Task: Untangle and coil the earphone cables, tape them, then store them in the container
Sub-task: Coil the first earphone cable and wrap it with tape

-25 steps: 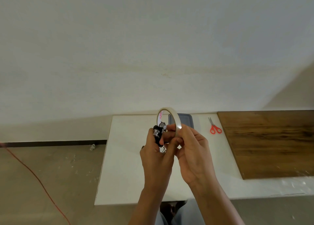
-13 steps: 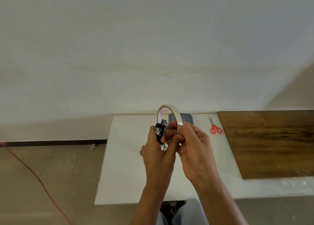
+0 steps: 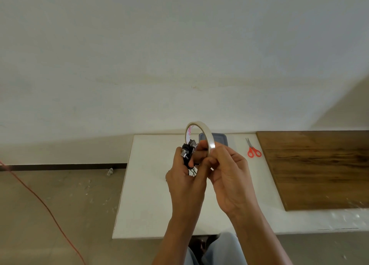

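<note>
The white bench (image 3: 151, 194) stands against a pale wall, and its right end runs out of view. One dark wooden board (image 3: 319, 170) lies on that right part and is cut off by the picture's edge.

Both my grips are raised above the bench, close together. My right grip (image 3: 231, 176) pinches the lower rim of one tape roll (image 3: 210, 142). The roll is a thin, pale ring held upright and nearly edge-on. There is pink print on its inner face, too small to read. My fingers cover the lowest part of the ring.

My left grip (image 3: 185, 182) is curled round the earphones (image 3: 186, 151), holding them just left of the roll and touching it. They are black, and two silver-capped earbuds stand up above my fingertips. A few thin loops of black cable show in the gap between the two grips. The rest of the bundle is hidden in my palm, so I cannot tell how neatly it is coiled, nor whether any tape is on it.

One grey-blue container (image 3: 220, 139) sits at the far edge of the bench, behind the roll, which partly covers it. Its inside cannot be seen. One pair of scissors (image 3: 253, 150) with orange handles lies between the container and the board, touching neither.
</note>
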